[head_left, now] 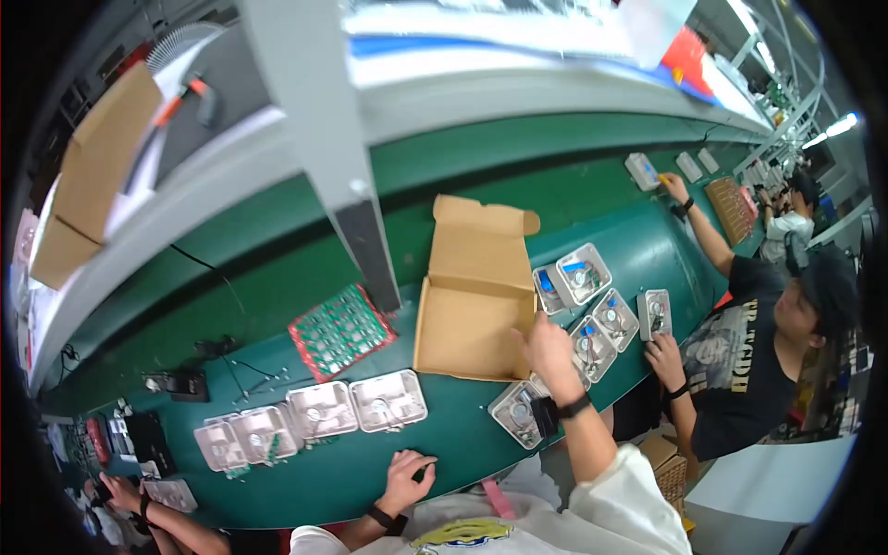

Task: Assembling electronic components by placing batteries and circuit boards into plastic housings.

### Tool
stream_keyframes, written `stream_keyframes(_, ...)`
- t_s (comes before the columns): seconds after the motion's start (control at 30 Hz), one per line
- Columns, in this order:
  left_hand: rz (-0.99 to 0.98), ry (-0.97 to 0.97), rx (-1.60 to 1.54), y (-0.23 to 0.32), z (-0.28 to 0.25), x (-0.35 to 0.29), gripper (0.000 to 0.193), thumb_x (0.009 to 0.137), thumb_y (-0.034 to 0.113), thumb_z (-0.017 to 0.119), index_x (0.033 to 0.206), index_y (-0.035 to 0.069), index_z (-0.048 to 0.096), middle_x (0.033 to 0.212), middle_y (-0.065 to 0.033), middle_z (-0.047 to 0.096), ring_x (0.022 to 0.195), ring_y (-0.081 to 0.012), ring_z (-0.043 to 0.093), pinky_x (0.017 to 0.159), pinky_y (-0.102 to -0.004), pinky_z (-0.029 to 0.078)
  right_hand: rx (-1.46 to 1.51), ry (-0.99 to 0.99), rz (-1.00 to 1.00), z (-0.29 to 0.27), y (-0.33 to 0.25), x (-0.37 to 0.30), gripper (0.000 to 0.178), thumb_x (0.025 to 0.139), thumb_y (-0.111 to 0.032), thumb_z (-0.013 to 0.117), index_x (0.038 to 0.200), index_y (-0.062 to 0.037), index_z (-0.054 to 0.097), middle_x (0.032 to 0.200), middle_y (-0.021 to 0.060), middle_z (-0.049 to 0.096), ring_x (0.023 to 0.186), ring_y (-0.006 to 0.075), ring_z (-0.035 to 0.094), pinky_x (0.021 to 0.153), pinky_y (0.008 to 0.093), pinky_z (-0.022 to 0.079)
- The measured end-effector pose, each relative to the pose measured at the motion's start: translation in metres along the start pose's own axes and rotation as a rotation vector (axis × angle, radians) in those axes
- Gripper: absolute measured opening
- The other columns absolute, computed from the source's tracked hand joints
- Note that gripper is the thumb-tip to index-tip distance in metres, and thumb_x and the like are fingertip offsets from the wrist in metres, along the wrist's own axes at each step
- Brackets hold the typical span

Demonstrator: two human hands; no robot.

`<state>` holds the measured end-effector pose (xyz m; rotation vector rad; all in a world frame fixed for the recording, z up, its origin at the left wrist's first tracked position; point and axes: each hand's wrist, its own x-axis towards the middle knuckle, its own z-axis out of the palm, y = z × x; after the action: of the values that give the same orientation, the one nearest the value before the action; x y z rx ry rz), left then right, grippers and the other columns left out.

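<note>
My right hand [551,359] reaches over the right side of an open brown cardboard box [474,326], its thumb and forefinger apart. I cannot tell whether it touches the box wall. Beside that wrist stands a pale plastic tray [515,414] holding a round part and wires; a black object [545,418] lies at its edge. My left hand [410,479] rests near the table's front edge with curled fingers; a dark patch shows between thumb and fingers, too small to name. Nearest to it are pale trays [388,400] in a row, with round parts and wires inside.
A red-edged stack of green circuit boards [340,331] lies on the green table [462,462]. A grey post [319,139] rises behind it. More trays [615,317] stand at right, before a co-worker [740,351]. Another person's hands [125,495] show at lower left.
</note>
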<state>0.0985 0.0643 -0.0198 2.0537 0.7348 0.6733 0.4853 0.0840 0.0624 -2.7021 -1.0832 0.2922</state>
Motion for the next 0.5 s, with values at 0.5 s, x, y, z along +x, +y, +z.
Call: stream_keyframes(0.5,-0.469,-0.207,-0.868,0.064,-0.137,0.041,0.037,0.109,0.028,0.065,0.134,0.001,0.069,0.124,-0.0094,0.074,0.117,-0.0184,0.069,0.097,-0.0345,0.056,0.232,0.26,-0.125,-0.157,-0.015,-0.167,0.018,0.093,-0.007,0.065,0.109,0.0004,0.062,0.082,0.0278,0.071,0.077,0.0482,0.071,0.066,0.0554,0.057)
